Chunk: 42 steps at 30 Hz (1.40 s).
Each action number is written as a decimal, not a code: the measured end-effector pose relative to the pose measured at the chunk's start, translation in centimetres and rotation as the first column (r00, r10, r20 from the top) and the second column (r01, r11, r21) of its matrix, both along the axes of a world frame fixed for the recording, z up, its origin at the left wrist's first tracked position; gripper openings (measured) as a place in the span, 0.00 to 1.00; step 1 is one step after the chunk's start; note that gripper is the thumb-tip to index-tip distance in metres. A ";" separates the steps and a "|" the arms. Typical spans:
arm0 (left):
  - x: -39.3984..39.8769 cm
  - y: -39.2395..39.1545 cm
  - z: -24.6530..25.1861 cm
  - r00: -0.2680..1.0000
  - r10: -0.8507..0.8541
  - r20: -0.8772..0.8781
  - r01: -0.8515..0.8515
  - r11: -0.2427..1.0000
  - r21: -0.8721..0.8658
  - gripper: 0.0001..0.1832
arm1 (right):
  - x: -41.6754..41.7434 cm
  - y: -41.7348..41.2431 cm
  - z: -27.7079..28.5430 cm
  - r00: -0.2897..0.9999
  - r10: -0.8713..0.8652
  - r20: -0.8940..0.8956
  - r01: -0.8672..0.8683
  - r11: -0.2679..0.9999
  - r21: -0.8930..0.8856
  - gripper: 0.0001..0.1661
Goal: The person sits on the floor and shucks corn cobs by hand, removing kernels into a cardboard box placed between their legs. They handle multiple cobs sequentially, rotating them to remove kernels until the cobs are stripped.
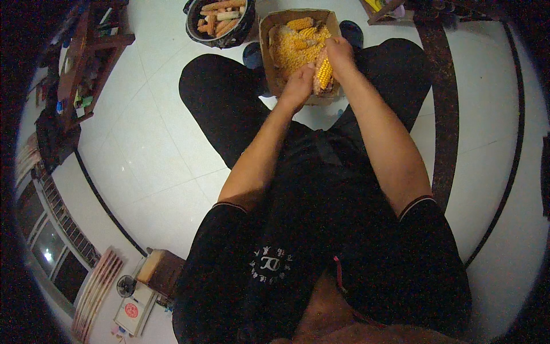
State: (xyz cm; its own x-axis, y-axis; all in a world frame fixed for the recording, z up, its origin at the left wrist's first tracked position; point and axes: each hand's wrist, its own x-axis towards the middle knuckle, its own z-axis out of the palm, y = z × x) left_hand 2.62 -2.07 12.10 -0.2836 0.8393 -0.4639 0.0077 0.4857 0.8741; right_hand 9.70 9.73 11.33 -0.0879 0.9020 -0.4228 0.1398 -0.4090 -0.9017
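A partly shelled corn cob [324, 74] slants over the near side of an open cardboard box [267, 53]. Yellow kernels cover its right side, while its left side shows bare, pinkish cob. My right hand [342, 56] grips the cob around its upper end. Close against its left side is my left hand [297, 87], thumb up and fingers curled; whether it touches the cob or holds kernels is hidden. Inside the box lie many loose corn kernels [287, 55] and several whole ears, one ear [300, 23] near the far wall.
Left of the box stands a black-lined bucket [191, 30] of stripped cobs [223, 16]. Dark slippers [351, 33] flank the box on the tiled floor [172, 129]. Wooden furniture [81, 60] stands at far left, and a small fan [126, 286] at lower left.
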 end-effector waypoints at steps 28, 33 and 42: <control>0.9 0.9 -2.3 0.979 0.017 -0.202 0.001 0.996 0.092 0.23 | 0.7 0.2 -6.1 0.954 0.002 0.298 -0.024 0.997 0.069 0.22; 0.4 0.8 -2.1 0.966 0.006 -0.258 0.037 0.986 0.161 0.22 | 0.7 0.1 -5.8 0.946 0.046 0.321 -0.082 0.991 0.101 0.19; 0.7 1.3 -1.9 0.967 -0.060 -0.246 0.070 0.997 0.032 0.28 | 0.9 0.3 -7.3 0.962 0.116 0.249 -0.145 0.984 0.101 0.18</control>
